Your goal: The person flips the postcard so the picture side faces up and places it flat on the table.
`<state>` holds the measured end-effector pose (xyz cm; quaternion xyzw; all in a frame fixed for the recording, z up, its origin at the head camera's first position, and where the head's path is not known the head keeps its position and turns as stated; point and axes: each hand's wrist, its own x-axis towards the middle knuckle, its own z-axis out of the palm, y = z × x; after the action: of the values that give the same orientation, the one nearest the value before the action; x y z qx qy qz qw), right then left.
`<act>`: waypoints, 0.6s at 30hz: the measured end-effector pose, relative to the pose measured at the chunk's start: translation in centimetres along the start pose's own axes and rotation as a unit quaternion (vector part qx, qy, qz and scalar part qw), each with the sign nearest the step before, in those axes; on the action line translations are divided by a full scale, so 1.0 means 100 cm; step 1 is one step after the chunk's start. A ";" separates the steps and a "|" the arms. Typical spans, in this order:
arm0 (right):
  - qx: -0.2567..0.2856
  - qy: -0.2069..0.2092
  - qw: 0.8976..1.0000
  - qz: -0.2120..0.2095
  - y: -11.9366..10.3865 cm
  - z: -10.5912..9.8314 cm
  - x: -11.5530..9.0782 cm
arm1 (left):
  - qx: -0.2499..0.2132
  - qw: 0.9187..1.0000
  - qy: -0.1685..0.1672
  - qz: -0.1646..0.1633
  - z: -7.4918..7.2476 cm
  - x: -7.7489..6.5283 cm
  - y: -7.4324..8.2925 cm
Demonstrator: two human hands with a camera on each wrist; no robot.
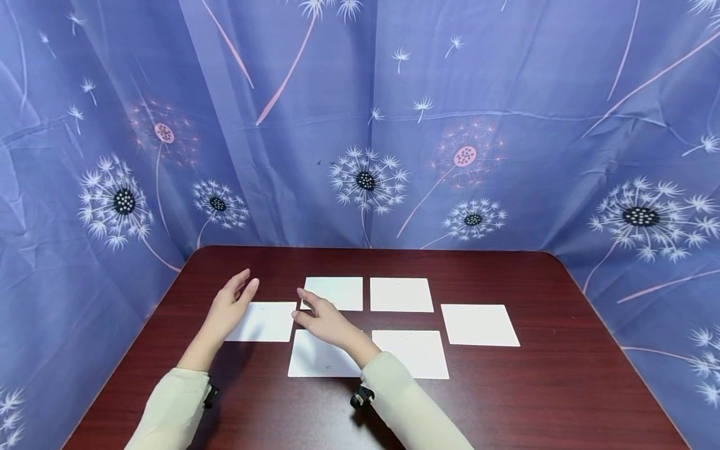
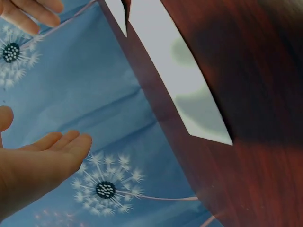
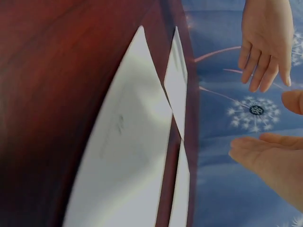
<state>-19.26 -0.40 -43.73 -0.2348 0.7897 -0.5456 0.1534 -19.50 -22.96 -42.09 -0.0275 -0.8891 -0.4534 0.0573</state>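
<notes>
Broad dark red-brown wood-grain surface [image 1: 562,381], six flat white rectangular cards [image 1: 480,325] lying close together; bare left hand [image 1: 227,307] and right hand [image 1: 327,320] hover, fingers relaxed, holding nothing: one low sweep could skew neighbours!

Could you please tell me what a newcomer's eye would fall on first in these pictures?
Probably the blue dandelion-print cloth would catch the eye first, filling the background behind the dark red table. Next, six white cards stand out across the table's middle. The left hand and right hand hover around the cards on the left, holding nothing.
</notes>
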 end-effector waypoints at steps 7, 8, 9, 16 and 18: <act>0.043 -0.006 0.998 0.041 0.003 0.018 0.004 | 0.008 0.998 -0.042 -0.052 -0.013 0.000 -0.016; 0.046 -0.005 0.998 0.047 0.004 0.020 0.004 | 0.010 0.997 -0.047 -0.056 -0.014 -0.001 -0.018; 0.047 -0.004 0.998 0.051 0.005 0.022 0.005 | 0.015 0.997 -0.053 -0.060 -0.015 -0.001 -0.021; 0.026 0.003 0.997 0.078 0.011 0.032 0.008 | 0.040 0.990 -0.084 -0.104 -0.018 -0.003 -0.034; 0.016 0.008 0.996 0.082 0.011 0.035 0.008 | 0.051 0.988 -0.092 -0.114 -0.019 -0.004 -0.038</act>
<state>-18.43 -3.22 -46.02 -0.1624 0.7986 -0.5456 0.1955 -19.37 -26.69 -44.09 0.0359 -0.9098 -0.4065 -0.0756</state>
